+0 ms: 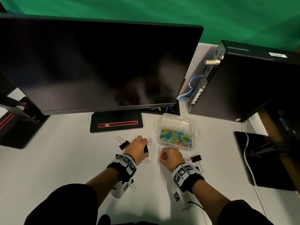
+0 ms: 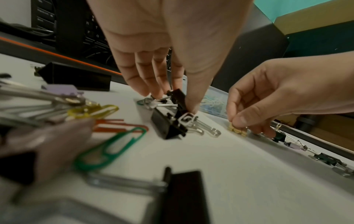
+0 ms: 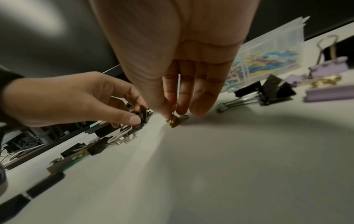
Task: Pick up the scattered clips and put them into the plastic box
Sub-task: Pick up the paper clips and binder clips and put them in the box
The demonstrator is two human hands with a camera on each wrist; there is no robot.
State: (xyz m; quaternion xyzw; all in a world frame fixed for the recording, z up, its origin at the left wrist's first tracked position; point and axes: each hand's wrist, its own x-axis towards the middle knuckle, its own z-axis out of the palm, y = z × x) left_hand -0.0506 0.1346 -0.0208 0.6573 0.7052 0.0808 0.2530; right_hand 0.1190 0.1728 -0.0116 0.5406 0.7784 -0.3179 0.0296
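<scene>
The clear plastic box [image 1: 191, 143], part full of coloured paper clips, stands right of the monitor base. My left hand [image 1: 142, 147] pinches a black binder clip [image 2: 177, 97] just above another black binder clip [image 2: 166, 125] with a white paper clip hooked on it. My right hand [image 1: 163, 157] pinches a small gold clip [image 3: 173, 122] at the table surface. More clips lie about: a black one [image 1: 124, 144], a purple one [image 1: 150, 140], a black and a purple one [image 1: 196, 158] right of my right hand, and green [image 2: 114, 145] and orange paper clips.
A dark monitor [image 1: 97, 67] on a black base [image 1: 116, 123] stands behind the hands. A black computer tower [image 1: 243, 86] is at the back right, and a black pad [image 1: 266, 159] with a white cable at the right. The table is white.
</scene>
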